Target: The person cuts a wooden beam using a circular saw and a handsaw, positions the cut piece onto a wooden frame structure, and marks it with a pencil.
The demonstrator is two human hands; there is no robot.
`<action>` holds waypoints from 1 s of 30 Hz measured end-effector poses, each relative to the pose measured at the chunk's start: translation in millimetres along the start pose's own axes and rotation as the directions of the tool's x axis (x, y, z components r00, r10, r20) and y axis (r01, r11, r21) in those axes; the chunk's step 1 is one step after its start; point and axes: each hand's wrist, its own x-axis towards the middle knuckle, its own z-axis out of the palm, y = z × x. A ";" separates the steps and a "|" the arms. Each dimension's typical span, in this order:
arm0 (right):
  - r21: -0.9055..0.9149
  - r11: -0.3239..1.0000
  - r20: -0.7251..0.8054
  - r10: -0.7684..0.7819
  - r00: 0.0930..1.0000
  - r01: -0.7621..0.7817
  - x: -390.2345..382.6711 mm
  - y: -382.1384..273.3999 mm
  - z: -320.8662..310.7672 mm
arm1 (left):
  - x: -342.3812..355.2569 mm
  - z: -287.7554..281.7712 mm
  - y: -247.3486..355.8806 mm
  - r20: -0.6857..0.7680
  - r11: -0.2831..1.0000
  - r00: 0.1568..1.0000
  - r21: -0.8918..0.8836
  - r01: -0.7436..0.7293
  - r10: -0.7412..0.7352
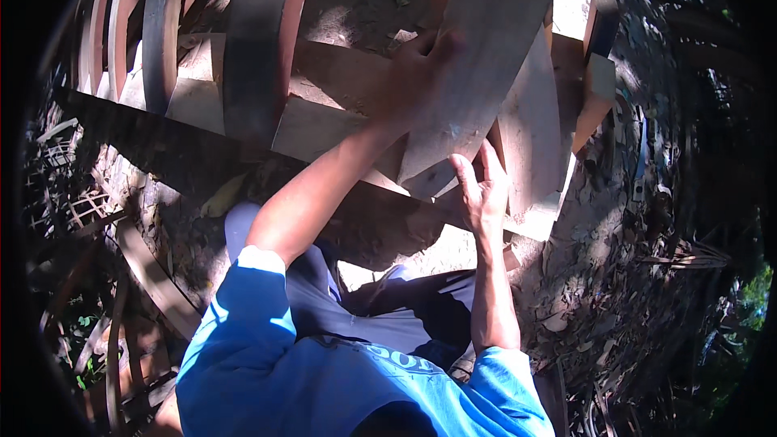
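Observation:
A wide grey-brown wooden plank (486, 48) slants up in front of me, its lower end toward my body. My left hand (425, 65), shaded and slightly blurred, reaches across to the plank's left edge. Its fingers close on that edge and partly go out of sight. My right hand (484, 186) is at the lower right corner of the plank, thumb and fingers spread apart and stretched upward. Whether it touches the wood firmly cannot be made out. Under the plank runs a long pale timber beam (320, 125).
Several upright planks (257, 48) lean across the beam at left. Another pale board (530, 129) and short wooden blocks (596, 97) stand at right. An offcut strip (154, 275) lies at lower left. Dry leaves (599, 275) cover the ground. My bent legs (356, 316) are close below.

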 end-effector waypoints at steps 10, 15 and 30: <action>0.076 0.992 -0.049 -0.099 0.994 0.102 -9.2 12.9 8.0 | -7.7 3.8 2.4 0.010 0.968 0.977 -0.136 -0.212 0.215; 0.096 0.987 -0.065 -0.119 0.991 0.125 -8.9 16.3 5.9 | -0.1 7.5 -2.4 0.110 0.988 0.986 -0.111 -0.111 0.123; 0.011 0.982 -0.119 -0.188 0.975 0.191 -10.2 15.2 4.2 | -2.7 9.2 -2.8 0.089 0.997 0.993 -0.043 -0.071 0.075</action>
